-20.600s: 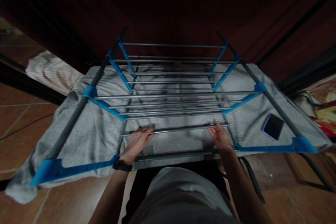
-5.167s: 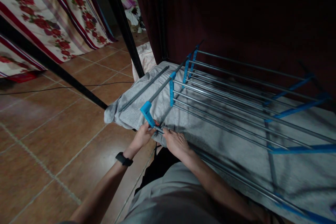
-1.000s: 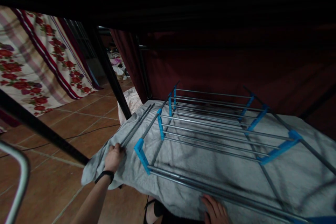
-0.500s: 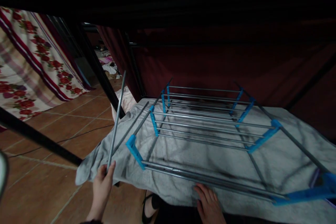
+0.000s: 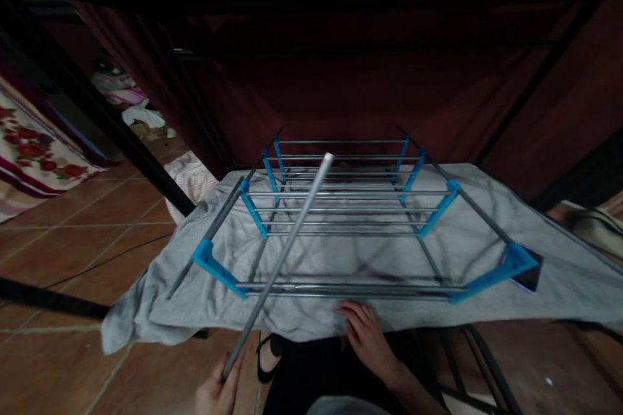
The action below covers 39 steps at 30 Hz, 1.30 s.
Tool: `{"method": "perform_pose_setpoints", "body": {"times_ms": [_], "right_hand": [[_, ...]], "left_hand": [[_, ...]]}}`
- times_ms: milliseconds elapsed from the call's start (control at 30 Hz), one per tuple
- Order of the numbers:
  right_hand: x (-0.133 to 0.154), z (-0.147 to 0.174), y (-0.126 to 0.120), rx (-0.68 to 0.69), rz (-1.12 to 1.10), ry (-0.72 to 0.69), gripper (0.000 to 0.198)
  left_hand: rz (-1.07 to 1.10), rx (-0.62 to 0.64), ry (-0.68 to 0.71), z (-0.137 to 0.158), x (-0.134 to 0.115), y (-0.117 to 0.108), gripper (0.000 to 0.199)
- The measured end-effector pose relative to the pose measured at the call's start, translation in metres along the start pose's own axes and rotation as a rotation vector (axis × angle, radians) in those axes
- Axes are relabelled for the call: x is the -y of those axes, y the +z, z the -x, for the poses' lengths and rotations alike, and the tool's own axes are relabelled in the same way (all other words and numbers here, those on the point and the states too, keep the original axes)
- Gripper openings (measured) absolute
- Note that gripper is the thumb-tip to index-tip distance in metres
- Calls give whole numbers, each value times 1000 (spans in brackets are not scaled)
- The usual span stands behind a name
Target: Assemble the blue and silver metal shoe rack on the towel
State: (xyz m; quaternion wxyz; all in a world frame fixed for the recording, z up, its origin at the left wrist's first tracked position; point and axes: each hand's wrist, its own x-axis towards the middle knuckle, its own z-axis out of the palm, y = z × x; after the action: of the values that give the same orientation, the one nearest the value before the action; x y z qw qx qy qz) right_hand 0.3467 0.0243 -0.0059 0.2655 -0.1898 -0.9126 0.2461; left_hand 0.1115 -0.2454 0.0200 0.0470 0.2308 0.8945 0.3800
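My left hand (image 5: 217,389) is closed round the lower end of a grey metal rod (image 5: 285,256), which slants up to the right in front of the rack. A drying rack with blue plastic brackets (image 5: 438,211) and metal bars lies on the grey blanket (image 5: 321,259). My right hand (image 5: 366,336) rests at the blanket's front edge, just below the rack's near bars, fingers loosely bent and holding nothing I can see. Another thin rod (image 5: 180,280) lies along the rack's left side; whether it is attached I cannot tell.
A dark flat object (image 5: 533,277) lies by the rack's right front bracket. Black frame posts (image 5: 141,155) stand at the left, with a dark red curtain (image 5: 341,94) behind. A dark chair-like frame (image 5: 489,363) is at lower right. A cable (image 5: 104,262) crosses the tiled floor.
The view has turned right. My left hand has moved rightward with the rod, whose upper end has swung across in front of the rack. My right hand stays near the front bars.
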Motion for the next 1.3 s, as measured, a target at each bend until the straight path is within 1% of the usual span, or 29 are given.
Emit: {"method": "perform_pose_setpoints", "body": {"times_ms": [100, 200, 300, 367, 433, 500, 567, 633, 733, 800, 867, 933, 1033, 1133, 1233, 1300], "right_hand": [[-1, 6, -11, -62, -203, 124, 37], [-4, 17, -25, -135, -427, 338, 29], [-7, 31, -40, -172, -669, 574, 30], [-8, 40, -47, -201, -855, 693, 34], [-9, 45, -52, -257, -1053, 771, 39], [-10, 48, -55, -315, -1226, 814, 42], [-13, 49, -56, -365, -1326, 849, 39], [-17, 49, -57, -415, -1363, 896, 32], [-18, 44, -64, -479, -1423, 978, 18], [-14, 38, -73, -495, -1511, 997, 11], [-5, 29, -85, -488, -1601, 969, 9], [5, 18, -96, -468, -1659, 924, 9], [18, -2, -110, -435, -1692, 868, 8], [21, -25, -114, -422, -1719, 836, 7], [12, -46, -114, -456, -1713, 867, 5], [3, -57, -115, -466, -1702, 931, 2]], "left_hand": [[-169, 84, 131, -9, 1, 3, 29], [-306, 176, 267, -18, -6, 4, 30], [-361, 306, 390, -26, -19, 4, 32], [-369, 392, 448, -30, -30, 5, 32], [-387, 475, 483, -34, -40, 8, 33], [-441, 518, 498, -39, -49, 14, 30], [-505, 531, 511, -43, -58, 21, 26], [-533, 542, 560, -46, -67, 28, 21], [-488, 497, 727, -47, -79, 34, 17], [-440, 406, 856, -45, -87, 35, 20], [-394, 300, 952, -43, -96, 34, 22], [-346, 204, 1017, -41, -106, 29, 22], [-314, 114, 1079, -43, -121, 19, 17], [-358, 49, 1104, -50, -134, 12, 15], [-416, 23, 1095, -59, -146, 15, 18], [-446, 47, 1073, -63, -155, 21, 19]]}}
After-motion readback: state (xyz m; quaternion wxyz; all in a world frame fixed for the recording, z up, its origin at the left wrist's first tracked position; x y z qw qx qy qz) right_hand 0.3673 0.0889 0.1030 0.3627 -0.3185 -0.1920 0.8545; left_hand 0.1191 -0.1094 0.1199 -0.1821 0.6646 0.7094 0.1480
